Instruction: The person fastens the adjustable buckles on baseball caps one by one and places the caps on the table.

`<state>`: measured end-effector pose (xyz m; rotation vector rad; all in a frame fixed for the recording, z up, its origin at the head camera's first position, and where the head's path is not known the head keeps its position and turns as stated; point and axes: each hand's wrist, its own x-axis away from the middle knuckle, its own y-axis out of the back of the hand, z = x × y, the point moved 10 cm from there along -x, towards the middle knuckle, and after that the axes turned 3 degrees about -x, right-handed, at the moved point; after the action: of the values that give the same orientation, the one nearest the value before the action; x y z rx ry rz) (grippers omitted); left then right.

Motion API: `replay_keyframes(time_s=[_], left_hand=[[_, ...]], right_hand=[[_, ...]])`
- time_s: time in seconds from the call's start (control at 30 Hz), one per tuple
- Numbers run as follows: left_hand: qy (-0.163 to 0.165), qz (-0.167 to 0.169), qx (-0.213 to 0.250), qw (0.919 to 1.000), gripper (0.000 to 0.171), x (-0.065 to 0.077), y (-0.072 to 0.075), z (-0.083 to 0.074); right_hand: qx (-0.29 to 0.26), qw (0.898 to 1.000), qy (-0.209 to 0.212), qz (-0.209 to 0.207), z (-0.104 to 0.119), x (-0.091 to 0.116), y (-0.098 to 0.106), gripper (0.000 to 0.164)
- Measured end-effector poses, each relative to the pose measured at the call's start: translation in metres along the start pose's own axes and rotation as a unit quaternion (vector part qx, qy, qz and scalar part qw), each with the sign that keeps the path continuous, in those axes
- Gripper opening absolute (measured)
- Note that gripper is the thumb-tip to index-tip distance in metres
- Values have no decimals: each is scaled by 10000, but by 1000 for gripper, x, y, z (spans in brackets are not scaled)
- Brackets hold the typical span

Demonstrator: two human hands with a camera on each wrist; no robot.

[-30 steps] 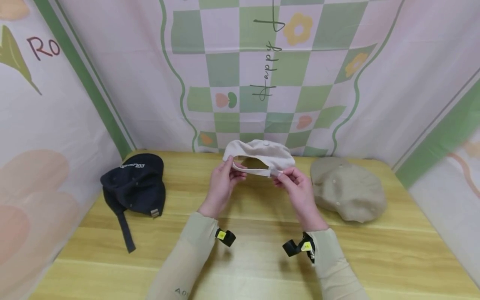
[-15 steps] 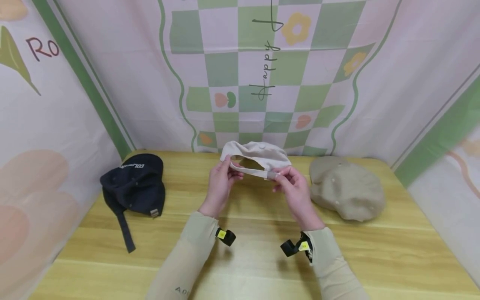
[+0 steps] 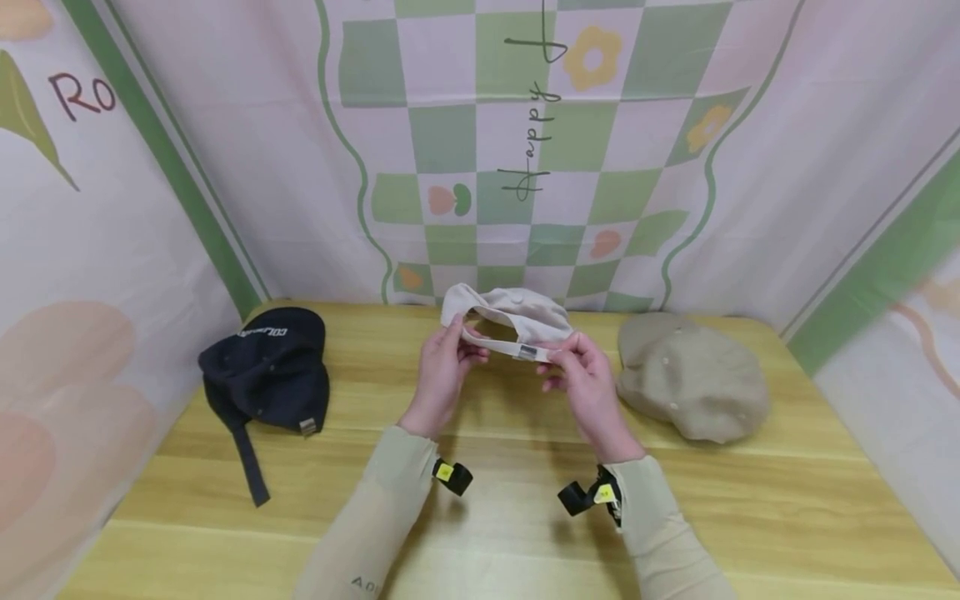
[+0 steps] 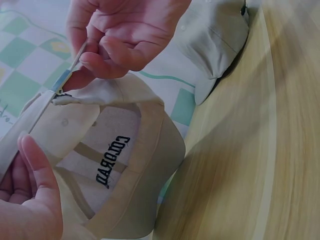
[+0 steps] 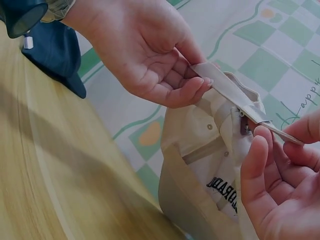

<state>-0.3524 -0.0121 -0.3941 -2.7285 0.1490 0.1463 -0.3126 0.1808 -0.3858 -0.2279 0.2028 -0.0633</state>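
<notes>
A cream baseball cap (image 3: 528,304) is held up over the middle of the table, its back opening turned toward me. My left hand (image 3: 442,367) pinches the left part of its back strap (image 3: 491,342). With thumb and fingertips, my right hand (image 3: 588,379) grips the strap's end, to the right of the metal buckle (image 3: 528,352). The strap runs taut between both hands in the right wrist view. Inside the cap, dark printed lettering (image 4: 112,161) shows in the left wrist view.
A navy cap (image 3: 277,367) lies at the left of the wooden table (image 3: 510,533), its loose strap (image 3: 250,462) hanging toward the front. At the right lies a khaki cap (image 3: 690,379). A patterned cloth (image 3: 510,150) stands behind the table.
The buckle has shifted left along the strap, away from my right fingertips, and the back opening looks narrower. My right hand has moved slightly left. The other caps stay put.
</notes>
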Motion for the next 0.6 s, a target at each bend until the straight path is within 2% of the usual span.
replay_keyframes(time_s=[0.37,0.5,0.6], left_hand=[[-256,-9,-92,9996,38,3,-5,-4],[-232,27,-27,9997,39,4,-7,-3],[-191,47,2,9998,39,4,-9,-3]], right_hand=[[151,9994,-291,100,-9,-1,2,6],[298,9982,-320,421,-12,-3,-4,19],[476,9968,-326,560,-13,-4,-6,22]])
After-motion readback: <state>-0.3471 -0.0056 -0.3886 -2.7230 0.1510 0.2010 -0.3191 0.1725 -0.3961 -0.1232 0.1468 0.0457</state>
